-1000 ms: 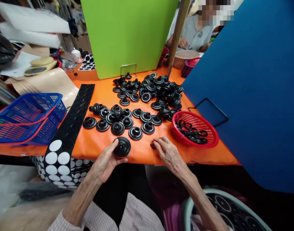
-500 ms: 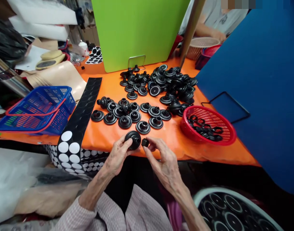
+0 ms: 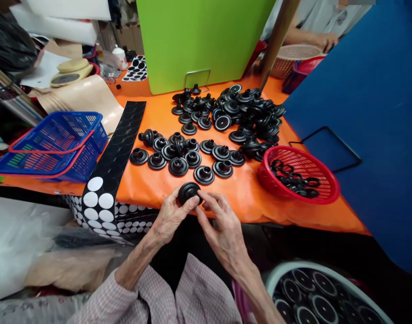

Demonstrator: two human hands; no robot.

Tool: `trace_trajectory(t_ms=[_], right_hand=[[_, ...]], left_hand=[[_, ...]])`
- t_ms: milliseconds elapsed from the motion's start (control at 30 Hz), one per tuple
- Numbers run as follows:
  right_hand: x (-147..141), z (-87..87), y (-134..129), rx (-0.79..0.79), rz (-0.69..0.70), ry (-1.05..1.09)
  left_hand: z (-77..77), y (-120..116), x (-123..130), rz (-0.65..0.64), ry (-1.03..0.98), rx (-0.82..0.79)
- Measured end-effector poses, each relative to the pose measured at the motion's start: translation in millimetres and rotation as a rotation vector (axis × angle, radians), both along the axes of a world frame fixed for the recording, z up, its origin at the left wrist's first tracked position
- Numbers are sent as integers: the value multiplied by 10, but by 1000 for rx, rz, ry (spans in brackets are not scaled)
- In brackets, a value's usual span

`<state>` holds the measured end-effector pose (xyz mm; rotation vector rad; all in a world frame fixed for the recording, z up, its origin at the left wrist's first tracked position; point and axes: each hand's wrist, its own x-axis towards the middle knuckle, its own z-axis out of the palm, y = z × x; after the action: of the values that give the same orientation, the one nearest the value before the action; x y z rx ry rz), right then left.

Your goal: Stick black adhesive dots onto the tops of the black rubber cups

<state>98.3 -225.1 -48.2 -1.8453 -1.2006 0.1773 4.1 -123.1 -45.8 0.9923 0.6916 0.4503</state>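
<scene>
My left hand (image 3: 172,213) grips a round black disc with a stepped rim (image 3: 186,191) just above the table's front edge. Against the disc's right side, my right hand (image 3: 221,218) pinches with thumb and fingers at the central stem. The small black nut in that pinch is mostly hidden by the fingertips. Just beyond my hands, several like discs (image 3: 178,166) lie spread with their stems up. Farther back is a dense heap of them (image 3: 253,108). To the right, a red plastic basket (image 3: 330,191) holds small black rings (image 3: 295,180).
Left of the discs, a black strip with white round stickers (image 3: 106,200) hangs over the table edge near a blue basket (image 3: 54,166). Green (image 3: 199,40) and blue (image 3: 368,112) boards stand behind and right. A tub of discs (image 3: 273,281) sits below right. A co-worker's hand (image 3: 322,41) shows behind.
My right hand has brought the small nut from beside the disc up to its stem. The disc's face has turned in my left hand. The whole view has shifted slightly.
</scene>
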Motion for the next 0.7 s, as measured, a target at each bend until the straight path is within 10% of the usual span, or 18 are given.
trace_trajectory(t_ms=[267, 533, 700], right_hand=[[78, 7, 44, -60, -54, 588], [0, -67, 50, -28, -103, 559], [573, 45, 209, -29, -223, 248]], left_hand=[[84, -3, -18, -67, -126, 21], [80, -16, 35, -69, -35, 116], [231, 479, 307, 35, 55, 352]])
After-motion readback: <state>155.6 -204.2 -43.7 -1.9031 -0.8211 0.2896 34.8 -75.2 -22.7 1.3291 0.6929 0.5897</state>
